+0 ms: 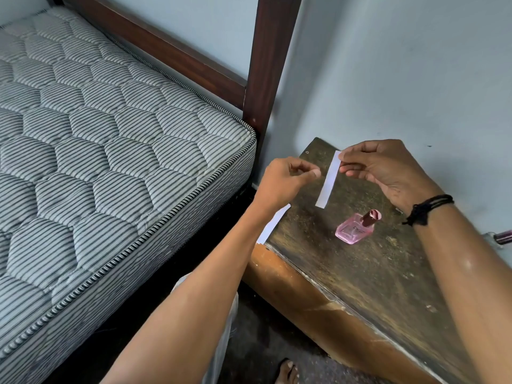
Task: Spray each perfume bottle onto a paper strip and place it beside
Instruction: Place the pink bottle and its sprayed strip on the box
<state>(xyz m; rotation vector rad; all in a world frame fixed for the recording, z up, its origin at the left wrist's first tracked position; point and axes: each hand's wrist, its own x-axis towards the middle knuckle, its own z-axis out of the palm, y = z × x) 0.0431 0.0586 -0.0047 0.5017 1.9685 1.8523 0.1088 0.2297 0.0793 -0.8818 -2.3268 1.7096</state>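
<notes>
R-hand grip (388, 173): thumb + fingertips pinch top end of paper strip (329, 181); other fingers loosely curled below it. Strip: white, narrow, slants down-left from the pinch, lower end free over the surface (360, 273); whether it touches the top, can't tell. L-hand grip (285, 178): fingers curled in, thumb pressed to index, nothing seen between them; thumb tip just beside strip's left edge, apart from it. Black cord bracelet (426, 209) on R wrist. Pink perfume bottle (353, 231): flat clear-pink glass, dark red cap on, stands on the surface near strip's lower end, not touching it, between the two forearms. White paper sheet (277, 220): lies at surface's left edge, partly overhanging, mostly hidden under L forearm. 2nd bottle (502, 237): at frame's right edge, clear w/ dark red cap, largely hidden behind R forearm; posture unclear. Surface: dark, worn, mottled top; orange-brown wood side w/ scuffed edge; set against pale blue wall (401, 79). Left of it: dark wood bedpost (266, 65) + rail, bed w/ bare striped quilted mattress (97, 148). Below: dark floor (263, 328), pale trouser leg between the forearms, one bare foot (288, 370) at the bottom edge
</notes>
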